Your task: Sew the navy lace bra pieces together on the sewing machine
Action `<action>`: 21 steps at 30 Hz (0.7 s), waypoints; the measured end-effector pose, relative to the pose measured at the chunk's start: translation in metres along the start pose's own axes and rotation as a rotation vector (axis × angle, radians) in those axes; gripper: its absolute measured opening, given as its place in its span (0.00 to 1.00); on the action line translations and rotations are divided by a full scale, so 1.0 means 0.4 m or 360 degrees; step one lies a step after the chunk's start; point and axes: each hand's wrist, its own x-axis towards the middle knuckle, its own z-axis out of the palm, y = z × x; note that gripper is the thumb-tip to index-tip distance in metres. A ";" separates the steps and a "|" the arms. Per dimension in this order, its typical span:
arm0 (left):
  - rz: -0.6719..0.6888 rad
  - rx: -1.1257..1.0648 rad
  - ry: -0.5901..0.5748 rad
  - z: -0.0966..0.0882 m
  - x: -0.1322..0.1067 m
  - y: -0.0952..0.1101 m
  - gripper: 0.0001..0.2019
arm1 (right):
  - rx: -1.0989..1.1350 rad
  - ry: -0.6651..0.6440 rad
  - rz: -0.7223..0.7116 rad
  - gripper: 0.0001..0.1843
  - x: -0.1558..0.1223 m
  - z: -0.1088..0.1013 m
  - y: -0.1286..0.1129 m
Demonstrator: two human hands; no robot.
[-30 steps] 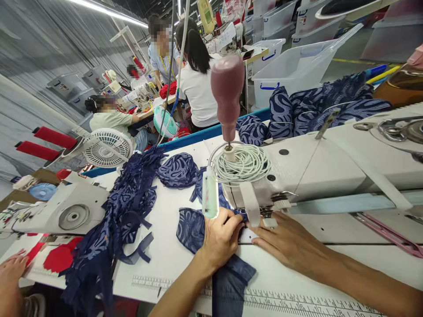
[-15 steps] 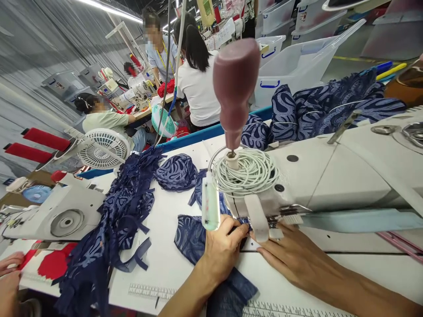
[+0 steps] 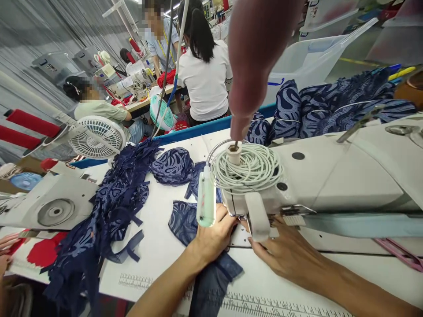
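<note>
My left hand (image 3: 214,237) is closed at the front of the sewing machine head (image 3: 238,203), its fingers bent close to the presser foot. Navy patterned fabric (image 3: 181,219) lies under that hand and comes out on both sides; a plain, sheer navy part (image 3: 211,281) hangs toward the front edge. What the left fingertips pinch is partly hidden, but it appears to be this fabric. My right hand (image 3: 284,246) reaches in from the right, thumb and forefinger apart beside the needle area. A white lever (image 3: 257,215) covers some of its fingers.
A lit lamp tube (image 3: 206,200), a coil of pale cord (image 3: 256,169) and a blurred maroon handle (image 3: 253,66) crowd the machine head. Navy fabric strips (image 3: 115,193) and a cup-shaped piece (image 3: 173,165) lie left. Co-workers sit beyond; another person's hand (image 3: 6,248) shows far left.
The view has shifted, so the maroon handle looms larger. My left fingers have drawn slightly back from the needle area, and less navy fabric shows between the hands. A right fingertip now shows beside the needle.
</note>
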 end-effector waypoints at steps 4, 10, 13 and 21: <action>-0.0315 -0.0103 0.0024 0.009 -0.003 0.007 0.06 | -0.0018 0.0100 -0.0063 0.19 0.013 -0.008 0.001; -0.0518 -0.0371 -0.0134 0.001 0.001 -0.002 0.06 | -0.0015 0.0092 -0.0156 0.19 0.004 0.008 0.008; -0.0513 -0.0331 -0.0093 0.001 -0.002 -0.007 0.06 | 0.0012 0.0066 -0.0150 0.19 0.006 0.008 0.007; -0.0518 -0.0217 -0.0224 -0.006 -0.001 -0.004 0.04 | 0.0026 0.0096 -0.0177 0.18 0.014 -0.001 -0.004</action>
